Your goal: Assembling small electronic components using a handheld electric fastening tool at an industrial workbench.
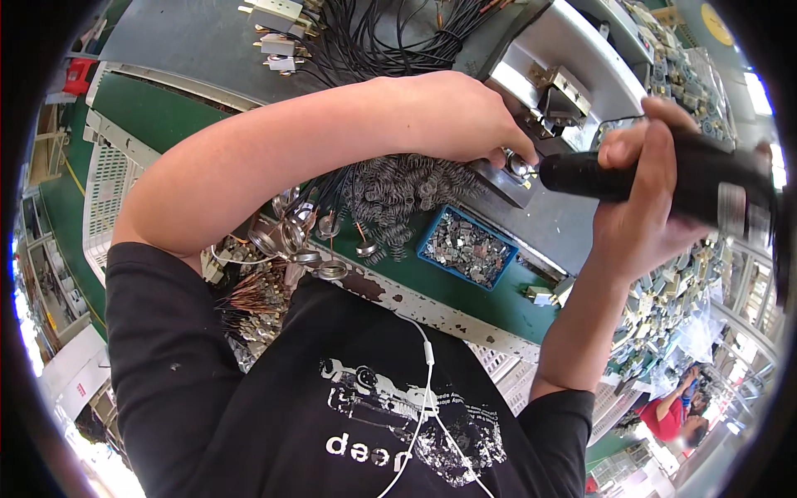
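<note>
My right hand [641, 195] is wrapped round a black power screwdriver [706, 178], held level with its nose pointing left. That nose is close to a small round metal part [518, 166] on a grey metal block [508, 184]. From the left my left arm reaches across, and the fingers of my left hand [477, 116] are closed at the round part, seemingly pinching it. My fingers partly hide the part, and whether the screwdriver tip touches it I cannot tell. A metal fixture [564, 98] stands just beyond.
A heap of coil springs [390, 195] lies beside a blue tray [422, 249] of small metal pieces. Round metal parts with wires [290, 236] sit near the bench edge. Black cables [390, 37] lie at the back. Many pale parts [664, 307] are piled right; a person in red [664, 412] is beyond.
</note>
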Demonstrator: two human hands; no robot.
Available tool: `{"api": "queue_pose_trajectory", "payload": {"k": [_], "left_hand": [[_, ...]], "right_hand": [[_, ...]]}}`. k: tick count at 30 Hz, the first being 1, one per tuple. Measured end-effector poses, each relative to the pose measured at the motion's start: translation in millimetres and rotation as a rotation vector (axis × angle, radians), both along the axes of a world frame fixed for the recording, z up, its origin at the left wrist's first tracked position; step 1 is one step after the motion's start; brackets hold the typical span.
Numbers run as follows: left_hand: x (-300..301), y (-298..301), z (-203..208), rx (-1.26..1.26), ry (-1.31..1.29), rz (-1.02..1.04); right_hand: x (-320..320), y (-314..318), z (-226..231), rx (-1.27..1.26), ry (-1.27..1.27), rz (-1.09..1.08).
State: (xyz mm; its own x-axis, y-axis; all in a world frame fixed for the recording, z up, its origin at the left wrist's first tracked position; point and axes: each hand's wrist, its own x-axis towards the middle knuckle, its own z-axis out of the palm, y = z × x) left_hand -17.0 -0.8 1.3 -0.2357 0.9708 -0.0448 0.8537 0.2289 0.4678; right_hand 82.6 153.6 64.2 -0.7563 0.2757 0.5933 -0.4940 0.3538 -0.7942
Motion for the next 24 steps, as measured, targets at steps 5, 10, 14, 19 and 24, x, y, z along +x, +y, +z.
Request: {"api": "queue_pose_trajectory", "payload": {"k": [5,10,14,19,24], "left_hand": [[14,-6,-8,0.13,0.227,0.015],[62,-1,-10,0.347,0.285,-0.402],[79,-1,-34,0.236,0.307,-0.53],[75,-1,-36,0.253,0.192,-0.538],[64,4,-23,0.159,0.045,-0.531]], "right_hand": [[17,23,19,-0.193,0.025,-0.01],[16,18,26,-0.17,0.009,-0.054],[29,30,36,-0.237,0.068,0.126],[16,23,58,-0.313,0.168,0.027],[-26,1,32,-0.234,0.438,-0.009]]}}
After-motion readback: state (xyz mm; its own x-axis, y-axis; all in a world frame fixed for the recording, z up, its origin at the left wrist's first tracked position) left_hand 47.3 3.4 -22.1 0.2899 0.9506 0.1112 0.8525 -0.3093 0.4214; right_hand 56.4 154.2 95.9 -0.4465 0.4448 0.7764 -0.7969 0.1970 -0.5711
